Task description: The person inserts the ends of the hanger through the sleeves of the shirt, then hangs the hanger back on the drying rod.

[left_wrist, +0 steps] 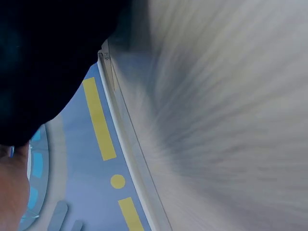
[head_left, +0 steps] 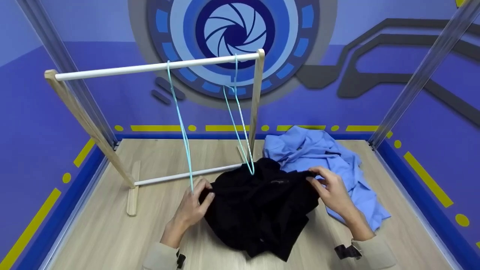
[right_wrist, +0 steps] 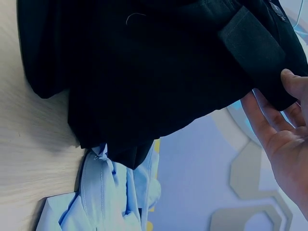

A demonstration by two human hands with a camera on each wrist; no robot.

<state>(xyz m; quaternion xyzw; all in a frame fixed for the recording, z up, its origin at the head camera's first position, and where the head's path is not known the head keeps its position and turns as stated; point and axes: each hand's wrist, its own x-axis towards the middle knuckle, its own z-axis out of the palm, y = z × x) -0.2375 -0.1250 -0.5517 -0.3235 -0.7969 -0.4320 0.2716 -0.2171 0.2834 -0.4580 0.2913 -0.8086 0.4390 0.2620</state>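
Observation:
A black garment (head_left: 262, 202) hangs bunched between my two hands, low over the wooden table. My left hand (head_left: 192, 204) grips its left edge, thumb and fingers closing on the cloth. My right hand (head_left: 332, 189) pinches the upper right corner. In the right wrist view, the thumb lies over a flap of the black garment (right_wrist: 168, 72), with the other fingers behind it. Dark cloth and only part of the left hand (left_wrist: 12, 187) show in the left wrist view. A light blue hanger (head_left: 245, 131) on the rack overlaps the garment's top, its lower loop in front of the cloth.
A rack (head_left: 150, 68) with a white rail and wooden legs stands behind and to the left. Another light blue hanger (head_left: 180, 112) hangs from it, its low end near the left hand. A crumpled blue garment (head_left: 318, 146) lies at the back right of the table (head_left: 101, 232).

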